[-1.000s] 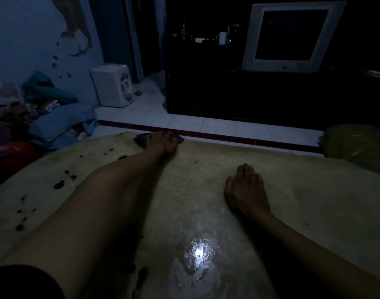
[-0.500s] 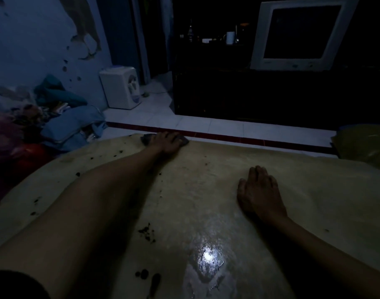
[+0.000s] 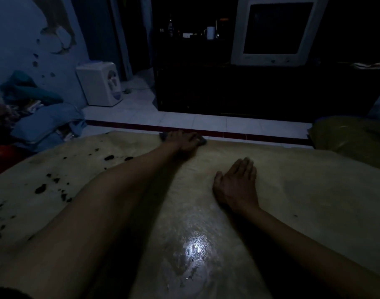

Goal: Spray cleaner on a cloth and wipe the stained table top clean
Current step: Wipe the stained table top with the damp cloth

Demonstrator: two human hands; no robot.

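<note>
Bench [image 3: 303,190]: dull yellow-beige top, scattered with black stains [image 3: 41,188] on its left part; a wet patch near the front edge shows a white glare. Cloth [image 3: 203,141]: dark grey. Floor [image 3: 206,123]: white tiles with a dark red band. Monitor [image 3: 275,31]: off-white casing, black screen. Cabinet [image 3: 238,91]: black. Wall [image 3: 16,39]: pale blue with brown peeled patches. Mug [image 3: 210,33]: white.

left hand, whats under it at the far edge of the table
A dark cloth lies under the left hand on the table top; only its edges show past the fingers. The rest, and any stain beneath, is covered.
</note>
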